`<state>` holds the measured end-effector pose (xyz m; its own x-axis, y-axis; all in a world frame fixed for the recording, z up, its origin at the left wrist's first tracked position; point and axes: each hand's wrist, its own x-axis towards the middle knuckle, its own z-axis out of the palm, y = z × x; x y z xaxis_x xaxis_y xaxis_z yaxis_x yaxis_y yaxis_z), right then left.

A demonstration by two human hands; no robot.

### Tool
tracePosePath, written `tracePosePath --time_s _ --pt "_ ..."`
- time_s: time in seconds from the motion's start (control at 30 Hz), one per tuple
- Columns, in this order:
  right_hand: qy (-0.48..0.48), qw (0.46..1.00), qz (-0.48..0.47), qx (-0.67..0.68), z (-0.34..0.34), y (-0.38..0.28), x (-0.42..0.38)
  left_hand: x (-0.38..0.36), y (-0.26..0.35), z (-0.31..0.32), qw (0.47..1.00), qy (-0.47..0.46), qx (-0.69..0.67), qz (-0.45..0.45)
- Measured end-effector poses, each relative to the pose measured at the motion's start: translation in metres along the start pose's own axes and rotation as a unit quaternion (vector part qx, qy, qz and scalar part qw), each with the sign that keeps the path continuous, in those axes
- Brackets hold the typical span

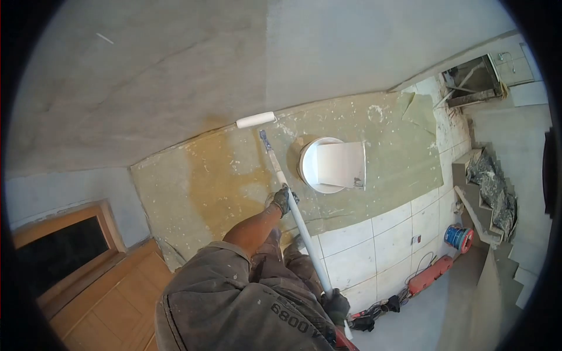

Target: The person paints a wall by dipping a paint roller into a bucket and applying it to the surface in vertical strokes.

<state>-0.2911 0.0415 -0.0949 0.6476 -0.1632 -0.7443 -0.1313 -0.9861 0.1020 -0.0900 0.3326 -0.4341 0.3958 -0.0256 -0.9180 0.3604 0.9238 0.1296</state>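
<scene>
A paint roller's white sleeve (256, 119) rests against the grey wall (175, 64), just above where the wall meets the floor. Its long white pole (304, 234) runs diagonally back toward me. My left hand (282, 200), in a dark glove, grips the pole midway. My right hand (336, 305), also gloved, holds the pole's lower end close to my body. A white bucket (310, 167) with a flat white grid propped in it stands on the floor covering, just right of the pole.
Paint-speckled greenish sheeting (222, 175) covers the floor by the wall, with white tiles (392, 234) beyond it. A blue cable reel (458, 237), a red tool (430, 275) and cords lie at right. Stairs with crumpled plastic (494, 187) rise far right. A wooden door (88, 269) is at left.
</scene>
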Motion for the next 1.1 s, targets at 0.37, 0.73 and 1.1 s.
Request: tracePosePath --time_s 0.37,0.73,1.1 --pt "-0.015 0.993 0.021 0.119 0.048 -0.085 0.032 0.058 0.046 -0.056 0.996 0.059 0.046 0.049" --pt "0.090 0.981 -0.024 0.169 0.178 -0.004 -0.042 -0.047 -0.003 -0.078 0.995 -0.028 0.039 0.090" --pt "0.287 0.913 -0.103 0.271 0.319 0.067 -0.083 -0.239 -0.032 -0.050 0.982 -0.079 0.070 0.158"
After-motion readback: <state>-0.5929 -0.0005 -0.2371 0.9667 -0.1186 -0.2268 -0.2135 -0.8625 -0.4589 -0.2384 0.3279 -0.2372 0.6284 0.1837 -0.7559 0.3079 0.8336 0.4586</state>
